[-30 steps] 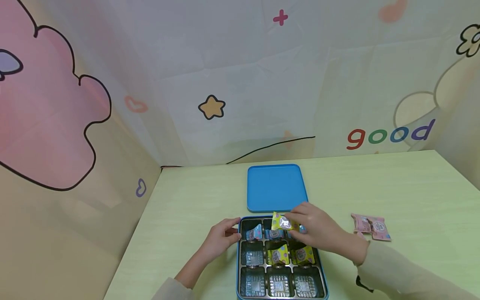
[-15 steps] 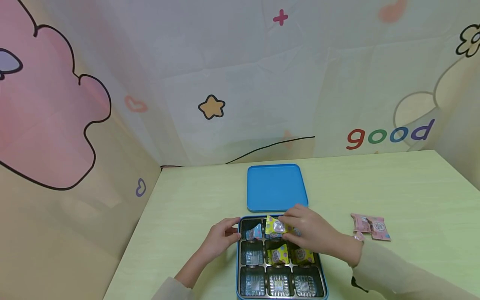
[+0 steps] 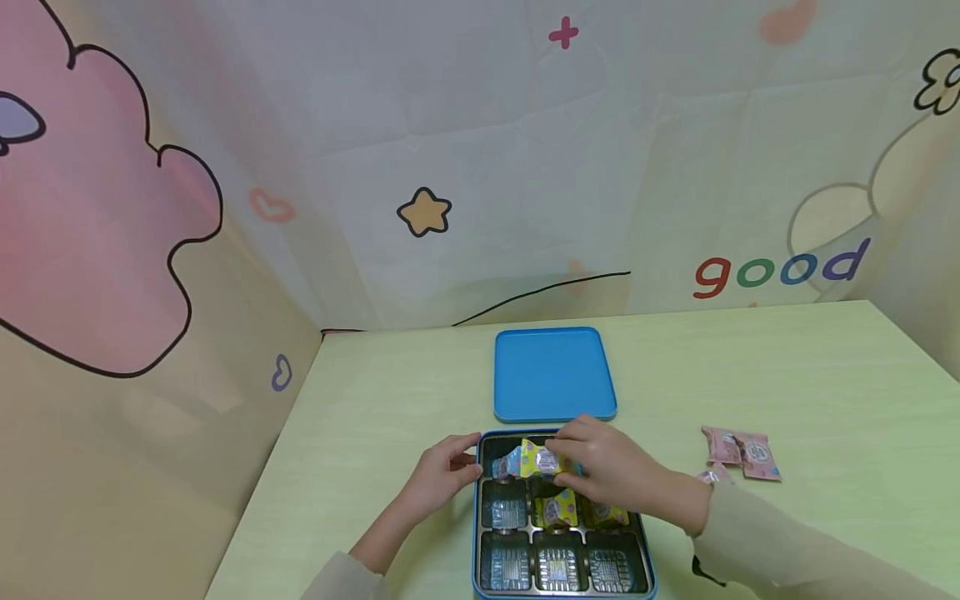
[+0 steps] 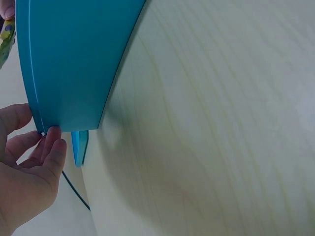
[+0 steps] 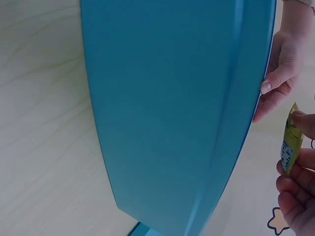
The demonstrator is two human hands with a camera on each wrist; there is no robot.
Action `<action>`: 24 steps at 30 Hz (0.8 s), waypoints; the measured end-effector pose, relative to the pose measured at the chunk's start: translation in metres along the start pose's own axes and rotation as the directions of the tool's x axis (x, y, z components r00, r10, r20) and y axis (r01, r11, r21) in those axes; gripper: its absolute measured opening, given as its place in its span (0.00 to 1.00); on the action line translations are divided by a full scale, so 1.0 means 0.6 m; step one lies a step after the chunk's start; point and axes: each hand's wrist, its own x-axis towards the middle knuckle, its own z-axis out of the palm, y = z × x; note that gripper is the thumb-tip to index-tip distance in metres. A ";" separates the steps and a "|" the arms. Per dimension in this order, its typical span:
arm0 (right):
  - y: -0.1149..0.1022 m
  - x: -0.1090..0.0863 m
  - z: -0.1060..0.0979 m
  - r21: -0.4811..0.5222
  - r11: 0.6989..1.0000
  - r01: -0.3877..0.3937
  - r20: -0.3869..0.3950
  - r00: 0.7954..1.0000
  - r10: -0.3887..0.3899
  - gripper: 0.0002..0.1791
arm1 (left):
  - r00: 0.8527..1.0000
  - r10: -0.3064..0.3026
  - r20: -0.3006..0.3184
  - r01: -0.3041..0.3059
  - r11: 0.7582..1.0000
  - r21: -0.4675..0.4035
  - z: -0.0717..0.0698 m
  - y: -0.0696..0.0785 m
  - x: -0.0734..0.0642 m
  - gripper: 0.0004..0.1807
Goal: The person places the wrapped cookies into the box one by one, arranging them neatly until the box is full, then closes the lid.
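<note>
My right hand (image 3: 611, 467) pinches a yellow wrapped candy (image 3: 538, 458) between thumb and fingers, over the far row of a blue tin (image 3: 476, 533) with a dark divided insert. The right wrist view shows that candy (image 5: 292, 145) edge-on above the tin's rim. At the tin's far left corner, my left hand (image 3: 445, 475) rests its thumb and fingertips against the side. A blue wrapped candy (image 3: 507, 463) lies in the far left compartment. Two yellow candies, one in the centre (image 3: 557, 509) and one at the middle right (image 3: 609, 514), sit in the middle row, the latter partly behind my right hand.
Right behind the tin lies a flat blue lid (image 3: 555, 375) on the pale green table (image 3: 397, 383). Several pink wrapped candies (image 3: 757, 456) lie to the right, beside my right forearm. A printed cloth backdrop (image 3: 510, 167) stands behind the table.
My right hand has moved left and slightly nearer with the yellow candy, from above the middle compartment toward the blue candy at far left. My left hand stays at the tin's corner.
</note>
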 end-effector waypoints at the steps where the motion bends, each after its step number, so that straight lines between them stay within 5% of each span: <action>1: -0.001 0.001 0.000 0.002 1.000 0.003 0.002 1.000 -0.003 0.19 | 1.000 0.000 0.000 0.000 1.000 0.001 0.000 0.000 0.000 0.26; 24: -0.025 0.010 0.018 0.060 0.994 -0.091 0.148 0.986 0.081 0.19 | 1.000 -0.006 0.006 0.006 1.000 0.016 0.000 -0.005 0.002 0.25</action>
